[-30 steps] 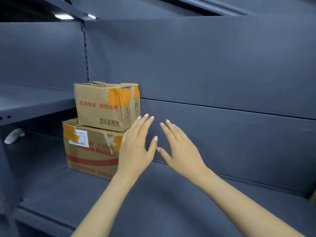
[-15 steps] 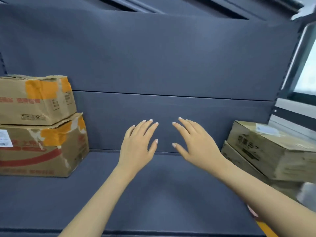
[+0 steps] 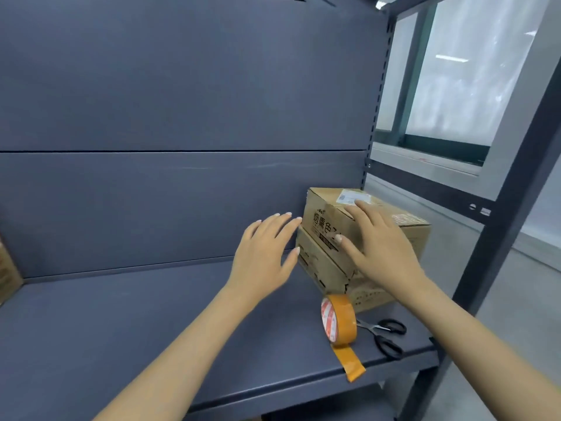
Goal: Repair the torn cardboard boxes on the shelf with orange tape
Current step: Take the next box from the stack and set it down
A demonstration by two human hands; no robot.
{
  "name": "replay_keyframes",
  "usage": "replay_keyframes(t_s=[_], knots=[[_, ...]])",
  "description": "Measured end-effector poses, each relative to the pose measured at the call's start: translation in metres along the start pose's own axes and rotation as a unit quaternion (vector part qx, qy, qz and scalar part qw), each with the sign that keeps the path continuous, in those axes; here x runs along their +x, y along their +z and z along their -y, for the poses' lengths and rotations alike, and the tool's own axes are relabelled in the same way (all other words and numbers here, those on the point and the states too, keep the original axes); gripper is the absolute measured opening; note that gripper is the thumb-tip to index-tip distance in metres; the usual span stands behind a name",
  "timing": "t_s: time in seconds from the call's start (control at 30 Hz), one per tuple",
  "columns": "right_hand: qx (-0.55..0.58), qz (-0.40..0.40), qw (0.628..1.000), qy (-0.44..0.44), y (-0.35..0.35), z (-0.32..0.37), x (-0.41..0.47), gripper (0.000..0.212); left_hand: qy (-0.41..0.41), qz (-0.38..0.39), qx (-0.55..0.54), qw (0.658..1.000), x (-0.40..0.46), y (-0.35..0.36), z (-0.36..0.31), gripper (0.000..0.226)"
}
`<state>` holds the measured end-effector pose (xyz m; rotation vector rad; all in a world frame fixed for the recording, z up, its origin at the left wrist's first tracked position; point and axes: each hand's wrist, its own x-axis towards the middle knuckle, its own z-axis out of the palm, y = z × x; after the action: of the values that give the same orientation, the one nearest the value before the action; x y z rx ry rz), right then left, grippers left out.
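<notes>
Two cardboard boxes are stacked at the right end of the grey shelf (image 3: 121, 323). The top box (image 3: 328, 208) carries a white label and dark print. The bottom box (image 3: 321, 268) shows a tear at its front corner. My right hand (image 3: 382, 247) lies flat over the top box's front corner, fingers straight. My left hand (image 3: 267, 253) is open just left of the boxes, its fingertips at their left side. A roll of orange tape (image 3: 340, 322) stands on edge in front of the boxes, a loose strip trailing over the shelf edge.
Black-handled scissors (image 3: 387, 337) lie on the shelf right of the tape. A dark upright post (image 3: 498, 238) stands at the right, with a window behind it. A sliver of another cardboard box (image 3: 7, 275) shows at the far left.
The view has swung right from the taped boxes at the left to the stack at the right. Both hands moved right; the right one now rests on the top box.
</notes>
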<state>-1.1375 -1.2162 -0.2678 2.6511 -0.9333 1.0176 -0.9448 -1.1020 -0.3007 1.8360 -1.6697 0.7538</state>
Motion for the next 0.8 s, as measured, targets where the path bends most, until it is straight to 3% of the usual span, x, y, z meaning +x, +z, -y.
replay_keyframes(t_s=[0.2,0.43,0.63,0.73,0.8], knots=[[0.032,-0.005,0.995,0.09,0.006,-0.057,-0.026,0.056,0.021,0.027,-0.053,0.998,0.019,0.034,-0.049,0.052],[0.142,-0.036,0.968,0.204,0.015,-0.088,-0.032,0.065,-0.008,0.006,-0.126,0.992,0.043,0.067,-0.092,0.062],[0.265,-0.065,0.919,0.284,0.034,-0.107,-0.02,0.075,-0.066,0.007,-0.205,0.977,0.065,0.083,-0.111,0.069],[0.342,-0.075,0.881,0.318,0.042,-0.116,-0.016,0.08,-0.137,0.007,-0.261,0.955,0.072,0.092,-0.112,0.075],[0.39,-0.075,0.852,0.34,0.046,-0.121,-0.016,0.071,-0.186,-0.002,-0.302,0.935,0.073,0.097,-0.112,0.08]])
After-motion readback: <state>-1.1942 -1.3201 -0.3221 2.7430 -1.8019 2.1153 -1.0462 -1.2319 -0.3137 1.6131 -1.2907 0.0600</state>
